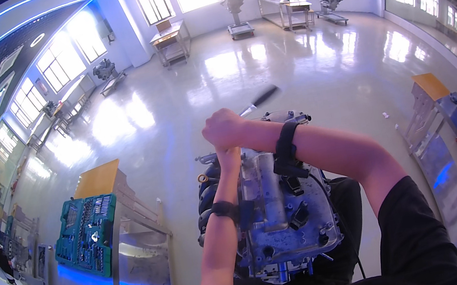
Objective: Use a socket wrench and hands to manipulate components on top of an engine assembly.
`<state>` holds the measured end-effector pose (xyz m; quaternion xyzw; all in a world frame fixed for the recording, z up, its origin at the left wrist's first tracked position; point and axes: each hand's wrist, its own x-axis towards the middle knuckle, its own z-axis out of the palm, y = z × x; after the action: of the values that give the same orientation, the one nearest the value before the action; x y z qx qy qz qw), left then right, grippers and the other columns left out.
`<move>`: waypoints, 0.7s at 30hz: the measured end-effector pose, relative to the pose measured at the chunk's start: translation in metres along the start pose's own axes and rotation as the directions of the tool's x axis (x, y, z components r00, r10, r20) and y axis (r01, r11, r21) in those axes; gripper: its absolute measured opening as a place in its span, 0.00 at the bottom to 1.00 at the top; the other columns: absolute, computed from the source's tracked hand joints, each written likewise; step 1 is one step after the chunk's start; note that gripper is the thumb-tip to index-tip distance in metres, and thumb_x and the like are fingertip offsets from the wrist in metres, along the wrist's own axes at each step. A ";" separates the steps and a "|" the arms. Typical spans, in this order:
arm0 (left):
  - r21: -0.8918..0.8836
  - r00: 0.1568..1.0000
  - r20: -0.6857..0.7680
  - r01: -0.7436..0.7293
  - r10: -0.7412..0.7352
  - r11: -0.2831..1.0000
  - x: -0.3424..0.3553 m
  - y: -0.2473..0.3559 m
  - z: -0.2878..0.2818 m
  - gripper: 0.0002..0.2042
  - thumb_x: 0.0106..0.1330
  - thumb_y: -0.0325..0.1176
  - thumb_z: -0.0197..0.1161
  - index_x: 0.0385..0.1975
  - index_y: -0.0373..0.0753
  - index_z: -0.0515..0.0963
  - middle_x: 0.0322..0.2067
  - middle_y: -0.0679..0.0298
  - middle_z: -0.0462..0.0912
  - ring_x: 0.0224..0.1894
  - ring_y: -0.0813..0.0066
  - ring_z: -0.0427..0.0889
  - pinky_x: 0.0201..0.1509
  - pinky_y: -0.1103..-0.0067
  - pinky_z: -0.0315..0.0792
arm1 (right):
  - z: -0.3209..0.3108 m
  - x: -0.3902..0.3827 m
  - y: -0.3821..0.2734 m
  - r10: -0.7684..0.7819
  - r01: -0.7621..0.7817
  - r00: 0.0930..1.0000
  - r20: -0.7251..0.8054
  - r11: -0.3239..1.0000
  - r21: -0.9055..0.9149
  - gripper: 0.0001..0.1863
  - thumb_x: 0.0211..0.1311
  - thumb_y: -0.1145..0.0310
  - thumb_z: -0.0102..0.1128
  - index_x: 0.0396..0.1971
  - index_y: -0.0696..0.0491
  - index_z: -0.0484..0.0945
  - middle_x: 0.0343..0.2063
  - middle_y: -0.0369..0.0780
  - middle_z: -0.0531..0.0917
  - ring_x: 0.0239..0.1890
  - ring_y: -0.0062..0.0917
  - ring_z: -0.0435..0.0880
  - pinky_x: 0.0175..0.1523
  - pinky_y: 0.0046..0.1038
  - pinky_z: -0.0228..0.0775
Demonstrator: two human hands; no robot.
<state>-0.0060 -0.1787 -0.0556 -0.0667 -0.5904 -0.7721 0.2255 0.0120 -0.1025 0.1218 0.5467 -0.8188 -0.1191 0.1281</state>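
A car engine [271, 196] with a grey metal cover stands directly in front of me. Over its far left edge my right hand [223, 128] is closed in a fist. A ratchet wrench [263, 97] with a black grip juts out past that fist to the upper right, its metal shank running in behind the hand. Just below, my left hand [229, 155] meets the right one; its fingers are hidden, so its hold does not show. The wrench's head is covered by the hands. A yellow dipstick ring [203, 178] shows left of my left forearm.
An open green socket set [86, 232] lies on a metal workbench [143, 265] at left. Another bench [443, 161] with engine parts stands at right. Farther off are tables [171, 43] and engines on stands [235, 8]. Another person [2, 262] is at the far left.
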 end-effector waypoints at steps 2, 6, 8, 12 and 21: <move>-0.054 0.999 -0.033 -0.017 0.015 0.998 -0.001 0.004 0.007 0.15 0.60 0.32 0.61 0.45 0.33 0.75 0.36 0.65 0.77 0.37 0.81 0.75 0.36 0.80 0.69 | 0.000 0.003 -0.008 0.394 -0.395 0.918 0.043 0.905 0.157 0.08 0.48 0.69 0.59 0.28 0.49 0.85 0.31 0.40 0.86 0.36 0.33 0.86 0.37 0.32 0.78; 0.124 0.997 -0.048 -0.062 0.068 0.990 0.001 0.005 -0.001 0.16 0.61 0.31 0.59 0.47 0.33 0.72 0.37 0.64 0.76 0.39 0.79 0.75 0.37 0.80 0.69 | -0.001 0.004 -0.009 0.314 -0.310 0.950 0.000 0.938 0.152 0.09 0.48 0.69 0.60 0.29 0.49 0.86 0.31 0.40 0.86 0.36 0.33 0.86 0.37 0.32 0.78; 0.078 1.000 -0.030 0.011 -0.008 0.997 0.003 0.006 -0.006 0.13 0.59 0.29 0.60 0.43 0.34 0.75 0.32 0.66 0.77 0.34 0.81 0.76 0.32 0.81 0.68 | -0.001 0.008 -0.001 0.131 -0.130 0.991 -0.008 0.991 0.042 0.07 0.48 0.68 0.60 0.28 0.50 0.84 0.30 0.40 0.86 0.36 0.33 0.86 0.37 0.32 0.78; -0.091 0.993 0.094 0.081 -0.072 0.993 -0.002 0.021 0.010 0.04 0.51 0.21 0.61 0.25 0.37 0.76 0.17 0.74 0.70 0.17 0.87 0.66 0.19 0.85 0.55 | 0.011 0.001 0.023 -0.178 0.168 0.979 -0.103 0.981 -0.099 0.06 0.51 0.67 0.57 0.26 0.52 0.80 0.23 0.41 0.84 0.30 0.34 0.85 0.32 0.33 0.76; -0.095 0.996 0.068 0.059 -0.053 0.994 -0.004 0.025 0.009 0.04 0.50 0.20 0.61 0.23 0.38 0.75 0.17 0.75 0.70 0.17 0.88 0.66 0.19 0.85 0.55 | 0.026 0.000 0.023 -0.168 0.187 0.956 -0.243 0.981 0.059 0.05 0.52 0.67 0.57 0.27 0.51 0.79 0.21 0.40 0.83 0.29 0.35 0.84 0.34 0.34 0.75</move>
<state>0.0065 -0.1739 -0.0327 -0.0862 -0.5610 -0.8032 0.1810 -0.0171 -0.0926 0.1058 0.6330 -0.7495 -0.0306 0.1911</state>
